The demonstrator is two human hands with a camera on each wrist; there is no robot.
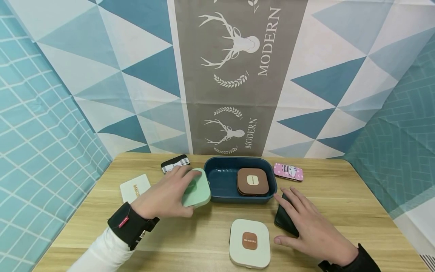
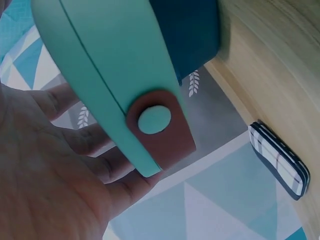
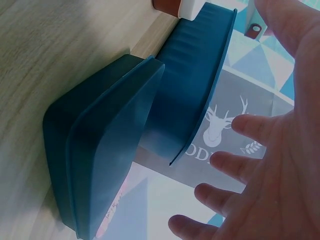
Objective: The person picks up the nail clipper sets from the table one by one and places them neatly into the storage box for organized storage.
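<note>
My left hand grips a mint-green manicure case by its edges, tilted beside the left end of a navy-blue bin. A brown strap with a mint snap shows on the case's side in the left wrist view. In the bin's right half lies a brown manicure case. My right hand hovers with spread fingers over a dark green case near the bin's right front corner. The right wrist view shows those fingers apart from the dark case.
A cream case with a brown label lies in front of the bin. To the left is a white case; behind my left hand, a plaid-and-black case. A pink printed case lies right of the bin. Patterned cloth hangs behind the table.
</note>
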